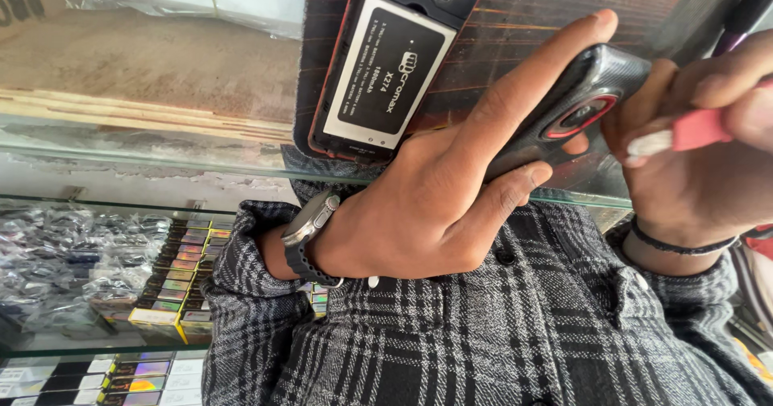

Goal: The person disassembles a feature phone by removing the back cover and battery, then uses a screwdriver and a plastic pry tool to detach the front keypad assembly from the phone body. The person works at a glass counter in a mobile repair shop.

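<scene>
My left hand (435, 205), with a watch on its wrist, grips a black phone back cover (592, 92) that has a red ring around its camera opening. Its index finger stretches along the cover's upper edge. My right hand (700, 164) sits just to the right of the cover and pinches a small tool with a red handle and a white tip (684, 132). The tip points at the cover's right end. An open black phone with its white-labelled battery exposed (378, 68) lies on a dark mat (515, 19) behind my left hand.
The mat rests on a glass counter (145, 144). Shelves under the glass hold rows of small colourful boxes (181, 281) and clear plastic packets (64, 253). My plaid shirt sleeves (483, 333) fill the lower part of the view.
</scene>
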